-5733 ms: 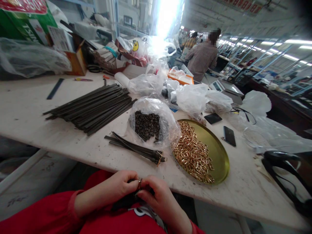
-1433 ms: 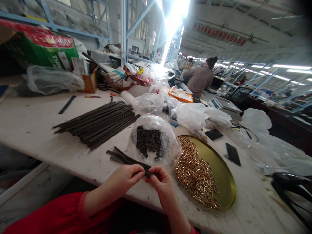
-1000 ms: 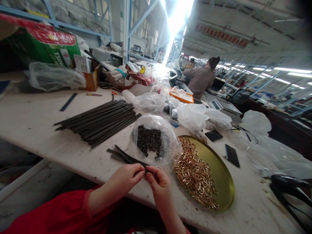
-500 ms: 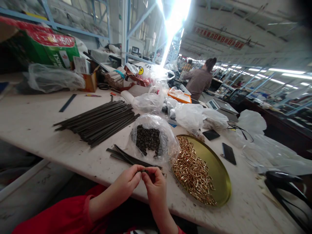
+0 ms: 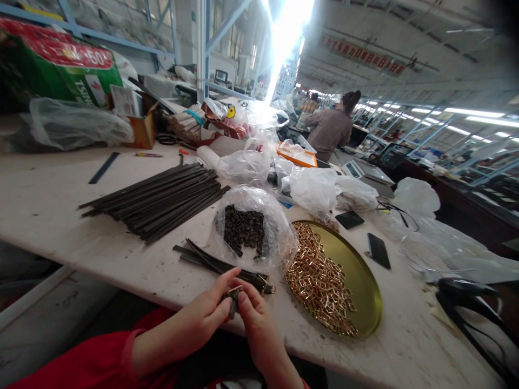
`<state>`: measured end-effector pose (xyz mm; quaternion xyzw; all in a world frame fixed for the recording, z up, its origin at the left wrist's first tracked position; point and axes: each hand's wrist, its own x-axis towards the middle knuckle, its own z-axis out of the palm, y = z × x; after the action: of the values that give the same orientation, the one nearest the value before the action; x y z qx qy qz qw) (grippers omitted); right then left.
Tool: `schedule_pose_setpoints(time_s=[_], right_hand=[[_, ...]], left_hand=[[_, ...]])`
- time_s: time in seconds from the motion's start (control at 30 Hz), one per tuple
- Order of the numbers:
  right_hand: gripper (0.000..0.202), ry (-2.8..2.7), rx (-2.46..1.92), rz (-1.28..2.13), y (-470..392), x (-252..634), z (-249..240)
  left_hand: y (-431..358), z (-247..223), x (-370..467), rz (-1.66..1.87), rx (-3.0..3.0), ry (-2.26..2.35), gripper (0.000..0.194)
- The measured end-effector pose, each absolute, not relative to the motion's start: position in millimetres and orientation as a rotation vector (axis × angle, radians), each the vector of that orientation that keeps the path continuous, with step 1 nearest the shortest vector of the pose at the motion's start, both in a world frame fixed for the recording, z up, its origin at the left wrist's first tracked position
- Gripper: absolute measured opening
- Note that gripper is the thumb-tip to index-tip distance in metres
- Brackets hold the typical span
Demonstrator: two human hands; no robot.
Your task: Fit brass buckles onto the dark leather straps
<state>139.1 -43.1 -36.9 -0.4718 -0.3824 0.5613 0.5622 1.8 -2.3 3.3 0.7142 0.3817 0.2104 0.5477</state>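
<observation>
At the table's front edge my left hand (image 5: pixel 203 319) and my right hand (image 5: pixel 257 321) meet, fingertips closed on a dark strap end with a gold buckle (image 5: pixel 234 294). Just behind them lie a few dark straps (image 5: pixel 211 260), with gold buckles at their right ends. A clear plastic bag (image 5: pixel 279 232) holding small black loops (image 5: pixel 243 229) stands behind my hands. To the right is a round gold tray (image 5: pixel 367 286) with a heap of gold buckles (image 5: pixel 318 281). A pile of long dark strips (image 5: pixel 156 200) lies at the left.
Behind are plastic bags (image 5: pixel 312 186), an open cardboard box (image 5: pixel 144 129) and a green and red package (image 5: pixel 68 73). Two dark flat objects, one a phone (image 5: pixel 378 250), lie right of the tray. A person (image 5: pixel 330 129) stands farther back. A black curved object (image 5: pixel 470 297) is at the right edge.
My hands have turned and lowered slightly, and the gold buckle between my fingers now shows. The buckle ends of the straps behind them are more visible. The view has shifted slightly.
</observation>
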Motion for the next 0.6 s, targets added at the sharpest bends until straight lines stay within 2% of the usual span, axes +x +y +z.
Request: schedule_pose_setpoints(time_s=[0.07, 0.3, 0.5, 0.6], right_hand=[[0.034, -0.938, -1.073, 1.376, -44.6, 137.5, -35.7], [0.03, -0.912, -1.113, 1.186, -40.3, 134.9, -44.5], [0.036, -0.777, -1.161, 1.222, -38.4, 135.6, -43.9], [0.035, -0.716, -1.155, 1.266, -37.6, 137.7, -43.9]], left_hand=[[1.2, 2.2, 0.7, 0.473, 1.715, 0.902, 0.058], [14.7, -10.0, 1.5, 0.373, 1.627, 1.002, 0.06], [17.5, -6.3, 2.2, 0.435, 1.711, 1.061, 0.027], [14.6, -3.8, -0.3, 0.413, 1.678, 1.073, 0.022]])
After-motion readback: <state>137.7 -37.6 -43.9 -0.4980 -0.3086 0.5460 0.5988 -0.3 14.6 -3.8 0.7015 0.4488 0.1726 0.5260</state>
